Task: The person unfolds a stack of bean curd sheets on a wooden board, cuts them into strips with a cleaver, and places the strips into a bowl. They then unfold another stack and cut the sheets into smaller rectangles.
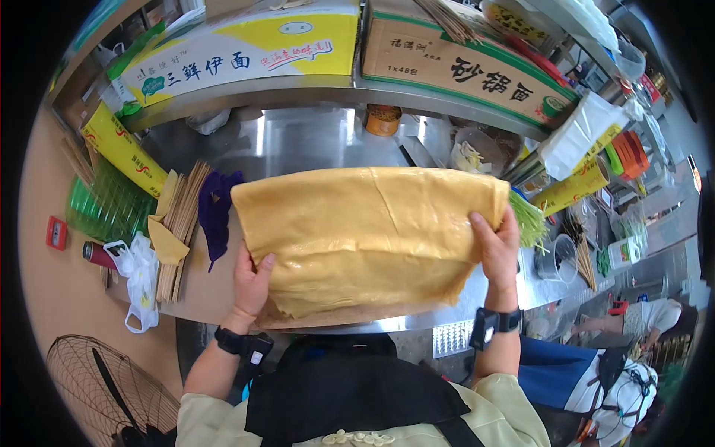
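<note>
A wide, yellow tofu skin sheet (pixel 365 231), folded over on itself and slightly shiny, spans the space in front of me. My left hand (pixel 252 279) grips its lower left edge, thumb on top and fingers underneath. At the right edge, my right hand (pixel 497 249) pinches the sheet the same way. The near edge is ragged, and part of a wooden board (pixel 335 316) shows beneath it. The sheet hides most of the board and the fingers below.
Bamboo skewers (pixel 182 223) and a purple cloth (pixel 216 212) lie left. A knife (pixel 421 153), an orange-labelled tub (pixel 383 119) and green vegetables (pixel 527 220) sit behind and right. Cardboard boxes (pixel 462 63) fill the shelf above. Other people (pixel 633 387) are at right.
</note>
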`<act>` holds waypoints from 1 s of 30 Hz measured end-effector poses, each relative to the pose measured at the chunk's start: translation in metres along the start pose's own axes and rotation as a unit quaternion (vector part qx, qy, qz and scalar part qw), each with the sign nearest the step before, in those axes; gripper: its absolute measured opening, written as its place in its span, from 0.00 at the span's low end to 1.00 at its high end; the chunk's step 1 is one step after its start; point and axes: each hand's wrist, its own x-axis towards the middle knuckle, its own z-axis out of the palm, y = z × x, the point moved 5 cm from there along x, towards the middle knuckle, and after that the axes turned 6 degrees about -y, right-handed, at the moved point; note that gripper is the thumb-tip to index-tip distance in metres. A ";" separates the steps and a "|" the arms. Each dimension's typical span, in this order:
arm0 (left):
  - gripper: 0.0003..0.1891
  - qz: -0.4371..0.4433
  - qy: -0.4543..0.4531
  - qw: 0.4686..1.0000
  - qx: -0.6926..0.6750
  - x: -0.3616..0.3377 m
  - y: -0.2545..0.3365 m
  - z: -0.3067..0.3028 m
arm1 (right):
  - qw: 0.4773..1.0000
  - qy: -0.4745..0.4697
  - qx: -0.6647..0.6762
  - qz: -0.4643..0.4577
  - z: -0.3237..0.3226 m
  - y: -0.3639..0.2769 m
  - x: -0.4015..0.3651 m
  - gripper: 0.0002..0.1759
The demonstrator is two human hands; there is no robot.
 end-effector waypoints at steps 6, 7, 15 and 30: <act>0.22 -0.014 -0.062 0.998 -0.001 0.027 0.042 -0.005 | 0.999 0.045 0.017 0.020 -0.011 -0.022 -0.003 0.20; 0.22 -0.027 -0.068 0.997 -0.007 0.033 0.027 -0.002 | 0.999 0.030 0.021 0.039 -0.011 -0.001 0.009 0.19; 0.36 -0.168 -0.057 0.962 0.206 0.032 -0.173 -0.016 | 0.891 0.018 -0.419 0.173 -0.047 0.213 0.006 0.25; 0.21 0.054 -0.302 0.843 0.441 -0.061 -0.050 0.017 | 0.857 -0.198 -0.471 -0.069 0.011 0.112 -0.124 0.19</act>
